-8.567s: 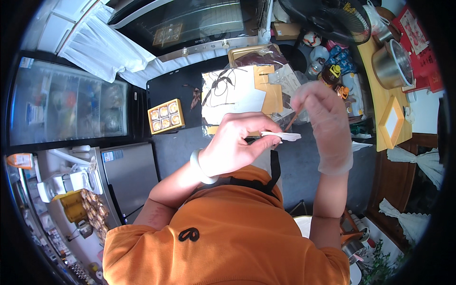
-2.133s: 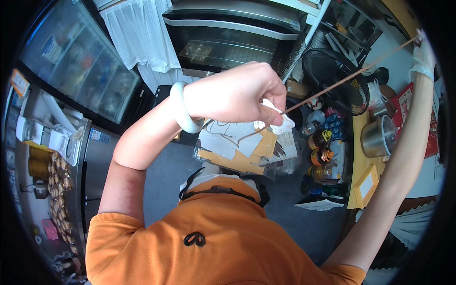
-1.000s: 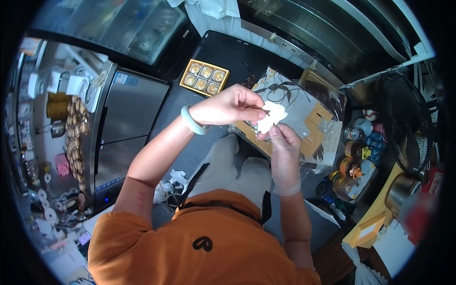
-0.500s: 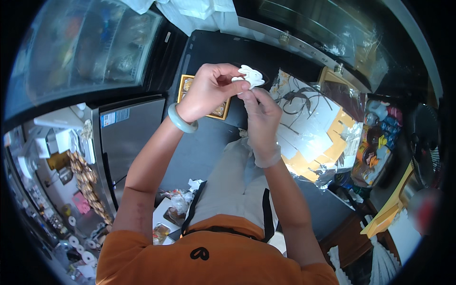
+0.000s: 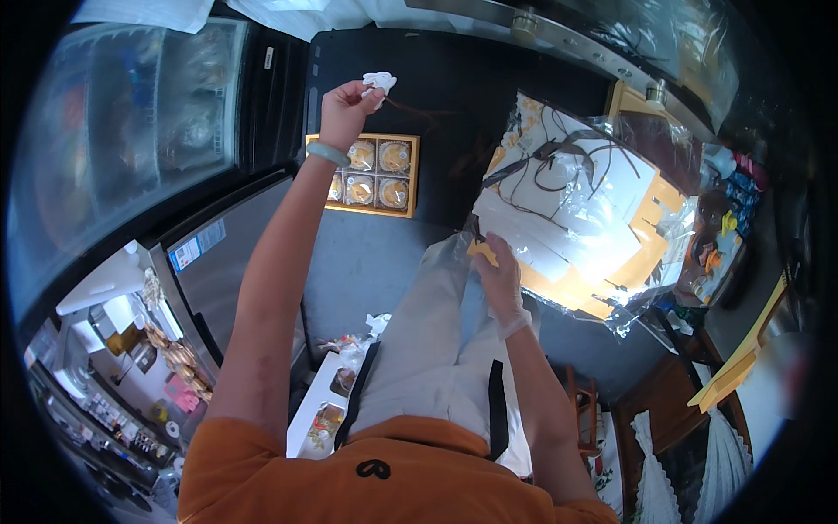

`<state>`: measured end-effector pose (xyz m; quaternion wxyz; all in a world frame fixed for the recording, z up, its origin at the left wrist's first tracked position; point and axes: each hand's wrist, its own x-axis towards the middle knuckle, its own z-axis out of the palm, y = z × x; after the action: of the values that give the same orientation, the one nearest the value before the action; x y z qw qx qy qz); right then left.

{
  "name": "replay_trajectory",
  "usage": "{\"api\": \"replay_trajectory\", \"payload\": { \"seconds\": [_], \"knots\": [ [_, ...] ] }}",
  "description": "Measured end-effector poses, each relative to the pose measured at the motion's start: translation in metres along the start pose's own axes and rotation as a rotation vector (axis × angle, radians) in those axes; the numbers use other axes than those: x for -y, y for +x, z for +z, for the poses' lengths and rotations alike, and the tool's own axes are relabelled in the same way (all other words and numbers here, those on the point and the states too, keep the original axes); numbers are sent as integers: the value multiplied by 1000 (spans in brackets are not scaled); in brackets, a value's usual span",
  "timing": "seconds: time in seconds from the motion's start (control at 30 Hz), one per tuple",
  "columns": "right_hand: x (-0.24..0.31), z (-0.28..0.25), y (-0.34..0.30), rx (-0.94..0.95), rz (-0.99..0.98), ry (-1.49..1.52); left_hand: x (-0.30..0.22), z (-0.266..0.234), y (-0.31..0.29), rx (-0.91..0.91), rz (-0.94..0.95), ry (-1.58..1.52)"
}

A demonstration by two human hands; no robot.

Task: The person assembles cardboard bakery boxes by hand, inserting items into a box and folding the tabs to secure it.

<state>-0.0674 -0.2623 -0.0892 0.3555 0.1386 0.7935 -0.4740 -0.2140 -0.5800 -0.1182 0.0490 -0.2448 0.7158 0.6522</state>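
Pinched between the thumb and fingers of my left hand (image 5: pixel 345 113) is a white rabbit-shaped piece (image 5: pixel 379 81). A thin brown cord (image 5: pixel 421 112) appears to trail from it to the right. This hand is stretched out over the dark table, just beyond a gold-rimmed box (image 5: pixel 415 175) of round golden pastries in clear packs; my forearm covers the box's left side. My right hand (image 5: pixel 501 275), in a clear thin glove, is nearer to me with its fingers curved and apart. It is at the near left edge of a plastic-wrapped stack of white and yellow card (image 5: pixel 567 236).
Dark ribbons (image 5: pixel 559 157) lie across the stack. A glass-doored cabinet (image 5: pixel 131 131) and a grey metal appliance (image 5: pixel 231 253) border the left. A metal rail with knobs (image 5: pixel 589 52) runs along the far side. Colourful packaged things (image 5: pixel 729 210) stand at right; a white tray (image 5: pixel 305 415) is beside my legs.
My hands have parted. The left has carried the white rabbit-shaped piece away from me and left, uncovering more of the pastry box. The right has let go and come down toward the stack's near edge.
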Motion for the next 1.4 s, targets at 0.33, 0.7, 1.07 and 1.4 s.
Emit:
{"api": "replay_trajectory", "payload": {
  "seconds": [0.33, 0.7, 1.07, 1.4],
  "knots": [
    [-24, 24, 88, -174, -188, -50, 107, 1, 47, -291, -336, 34],
    [-1, 56, 197, 18, -25, -426, 95, -32, 7, -296, -382, -141],
    [-20, -60, -6, -101, -289, 96, -25, 26, -104, -139, 11, -205],
    [-106, -311, -232, -629, 13, 815, -161, 193, -231, 141, 392, -64]
  ]
}}
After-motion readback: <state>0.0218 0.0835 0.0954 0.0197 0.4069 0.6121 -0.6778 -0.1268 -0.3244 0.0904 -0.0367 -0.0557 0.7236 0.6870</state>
